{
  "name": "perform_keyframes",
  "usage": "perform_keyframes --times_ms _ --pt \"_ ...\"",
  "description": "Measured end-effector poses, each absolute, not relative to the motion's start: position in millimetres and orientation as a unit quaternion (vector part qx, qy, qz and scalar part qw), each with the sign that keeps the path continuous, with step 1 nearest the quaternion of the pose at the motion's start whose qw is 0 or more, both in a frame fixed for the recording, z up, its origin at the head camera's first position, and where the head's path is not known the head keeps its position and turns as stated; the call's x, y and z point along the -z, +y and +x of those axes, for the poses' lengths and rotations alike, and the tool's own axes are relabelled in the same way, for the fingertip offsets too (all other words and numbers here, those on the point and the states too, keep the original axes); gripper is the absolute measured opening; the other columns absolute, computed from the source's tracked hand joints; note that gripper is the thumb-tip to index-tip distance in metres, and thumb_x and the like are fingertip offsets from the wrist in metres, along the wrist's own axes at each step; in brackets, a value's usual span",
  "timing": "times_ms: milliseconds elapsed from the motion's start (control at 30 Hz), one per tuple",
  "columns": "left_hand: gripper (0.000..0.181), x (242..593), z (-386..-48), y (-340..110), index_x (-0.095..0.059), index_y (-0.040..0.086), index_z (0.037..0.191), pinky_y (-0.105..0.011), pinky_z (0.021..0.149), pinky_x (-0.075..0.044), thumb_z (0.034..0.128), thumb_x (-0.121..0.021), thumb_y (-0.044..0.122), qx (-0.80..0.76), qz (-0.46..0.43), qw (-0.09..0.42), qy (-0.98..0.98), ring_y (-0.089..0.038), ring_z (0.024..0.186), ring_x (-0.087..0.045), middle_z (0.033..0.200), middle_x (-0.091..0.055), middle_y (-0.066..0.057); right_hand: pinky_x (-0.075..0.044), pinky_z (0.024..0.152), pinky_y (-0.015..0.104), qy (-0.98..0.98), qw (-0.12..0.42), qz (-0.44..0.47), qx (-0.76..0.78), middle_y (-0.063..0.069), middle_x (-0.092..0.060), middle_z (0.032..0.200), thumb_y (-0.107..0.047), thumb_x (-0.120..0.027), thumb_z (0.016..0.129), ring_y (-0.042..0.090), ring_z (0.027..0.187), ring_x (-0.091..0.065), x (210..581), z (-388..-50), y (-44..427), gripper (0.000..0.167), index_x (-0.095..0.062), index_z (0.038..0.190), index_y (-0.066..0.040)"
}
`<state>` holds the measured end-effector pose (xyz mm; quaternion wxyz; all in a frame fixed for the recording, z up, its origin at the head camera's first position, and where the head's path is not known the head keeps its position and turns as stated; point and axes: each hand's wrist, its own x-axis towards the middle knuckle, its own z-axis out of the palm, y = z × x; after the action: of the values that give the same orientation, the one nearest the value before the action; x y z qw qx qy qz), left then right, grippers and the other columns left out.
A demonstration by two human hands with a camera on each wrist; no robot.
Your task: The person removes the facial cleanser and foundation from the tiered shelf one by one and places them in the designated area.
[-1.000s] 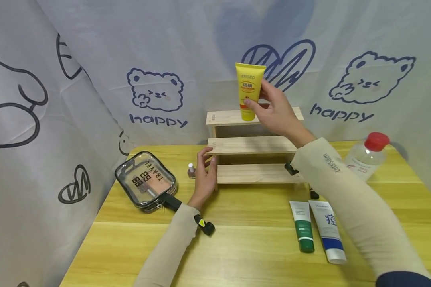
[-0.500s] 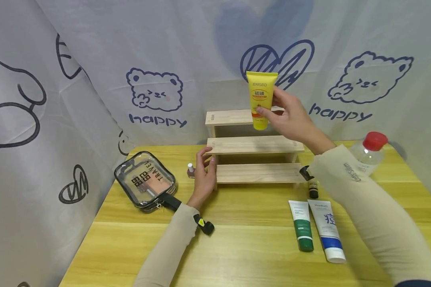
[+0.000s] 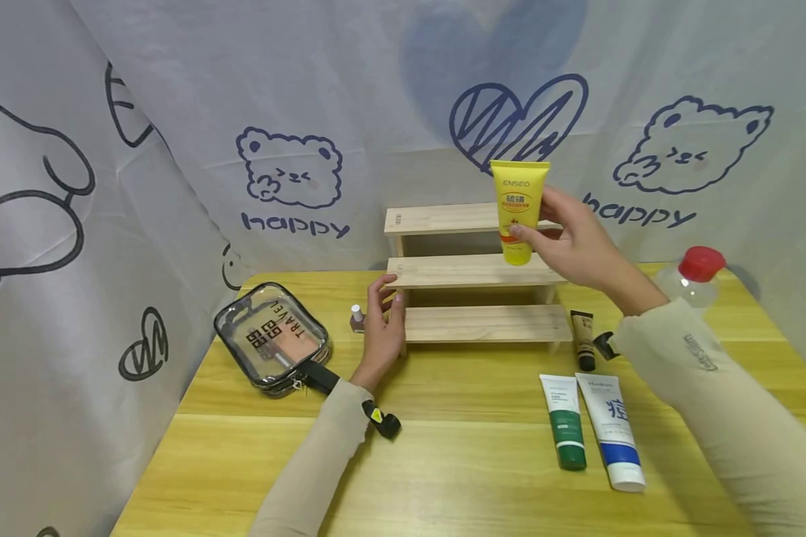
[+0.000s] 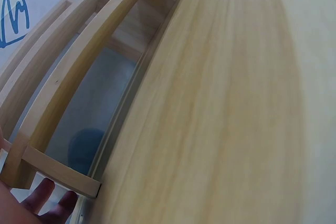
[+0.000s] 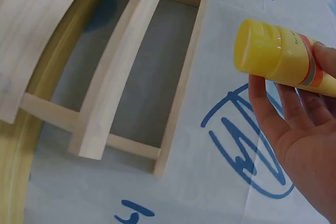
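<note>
In the head view, a three-tier wooden display rack [image 3: 486, 324] stands against the back cloth. My right hand [image 3: 578, 239] pinches a yellow squeeze tube [image 3: 519, 201] between thumb and fingers. The tube is upright, cap down, in front of the rack's top and middle tiers. In the right wrist view, its yellow cap [image 5: 257, 48] appears apart from the rack's boards. My left hand [image 3: 383, 335] holds the rack's left end, its fingertips at the side of the middle and lowest tiers. In the left wrist view, fingers [image 4: 39, 195] show beside the rack's side rail [image 4: 63, 171].
A nail polish bottle [image 3: 357, 319] stands left of the rack, beyond which lies a clear travel pouch [image 3: 275, 339]. On the right are a small black-and-beige tube [image 3: 583, 339], a green-and-white tube [image 3: 566, 421], a blue-and-white tube [image 3: 611, 432] and a red-capped bottle [image 3: 701, 265].
My right hand has moved right and downward with the yellow tube, from above the top tier to in front of the upper tiers. My left hand has stayed at the rack.
</note>
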<state>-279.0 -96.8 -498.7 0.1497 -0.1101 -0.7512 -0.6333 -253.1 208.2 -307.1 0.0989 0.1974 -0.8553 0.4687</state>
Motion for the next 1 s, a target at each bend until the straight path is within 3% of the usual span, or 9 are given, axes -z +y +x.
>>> perform_keyframes --times_ms 433,567,667,1000 --pt "0.040 497 -279 -93 -0.047 0.018 0.155 -0.066 0.114 -0.047 0.1161 -0.050 0.010 0.646 -0.098 0.149 -0.743 -0.044 0.140 -0.058 0.156 -0.057 -0.020 -0.053 0.113 0.062 -0.876 0.094 0.163 -0.445 0.021 -0.064 0.149 -0.016 -0.068 0.109 0.042 0.138 -0.064 329 -226 234 0.050 -0.051 0.156 -0.007" --pt "0.038 496 -277 -95 -0.048 0.021 0.154 -0.064 0.112 -0.050 0.1167 -0.050 0.013 0.638 -0.103 0.147 -0.749 -0.042 0.138 -0.060 0.154 -0.059 -0.019 -0.058 0.108 0.028 -0.881 0.085 0.153 -0.440 0.019 -0.065 0.148 -0.018 -0.068 0.109 0.041 0.136 -0.065 336 -220 243 0.052 -0.051 0.157 -0.009" --pt "0.037 495 -277 -96 -0.049 0.024 0.153 -0.062 0.111 -0.051 0.1168 -0.051 0.015 0.634 -0.106 0.143 -0.752 -0.040 0.136 -0.062 0.153 -0.060 -0.018 -0.050 0.095 0.006 -0.880 0.084 0.154 -0.441 0.020 -0.065 0.147 -0.016 -0.068 0.109 0.043 0.134 -0.066 343 -216 248 0.052 -0.050 0.157 -0.008" --pt "0.038 497 -279 -97 -0.048 0.025 0.153 -0.060 0.112 -0.052 0.1171 -0.049 0.015 0.628 -0.111 0.145 -0.756 -0.041 0.138 -0.060 0.153 -0.059 -0.017 -0.047 0.089 0.001 -0.883 0.087 0.147 -0.438 0.026 -0.063 0.147 -0.014 -0.068 0.109 0.049 0.130 -0.066 360 -200 264 0.055 -0.047 0.159 -0.003"
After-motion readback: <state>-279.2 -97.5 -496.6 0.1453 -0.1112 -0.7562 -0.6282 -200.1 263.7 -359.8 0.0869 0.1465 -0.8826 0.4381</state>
